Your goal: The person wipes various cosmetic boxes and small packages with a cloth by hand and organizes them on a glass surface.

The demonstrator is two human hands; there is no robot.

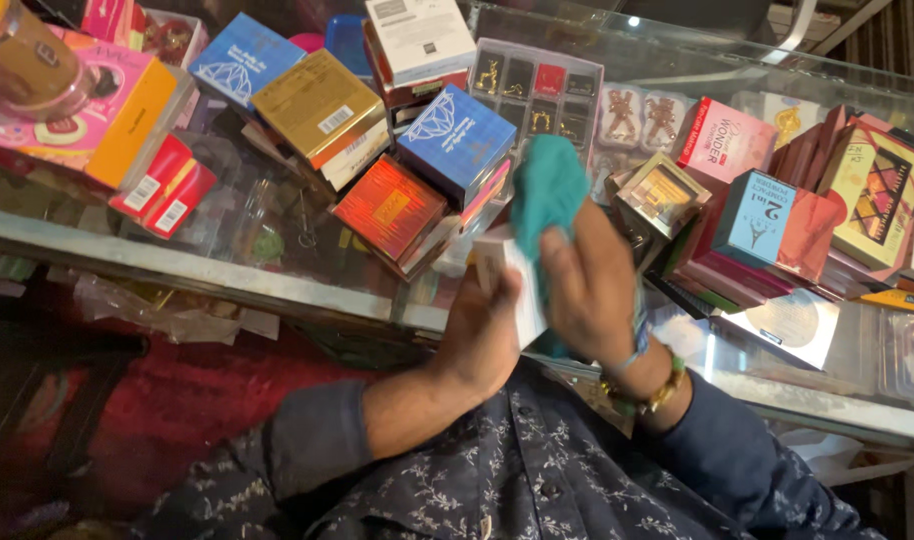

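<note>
My left hand [482,335] grips a small white box [517,285] close to my chest, just in front of the glass counter's edge [177,262]. My right hand [589,285] presses a teal cloth [545,195] against the box's upper side. The cloth bunches up above my fingers. A gold watch and a bracelet sit on my right wrist. Both sleeves are dark blue with a small floral print.
The glass counter is crowded with cosmetic boxes: a blue box [457,140], an orange-red box [390,212], a gold box [320,110], a pink box [722,140], a light-blue box [760,217]. A red carpet [177,400] lies below at the left.
</note>
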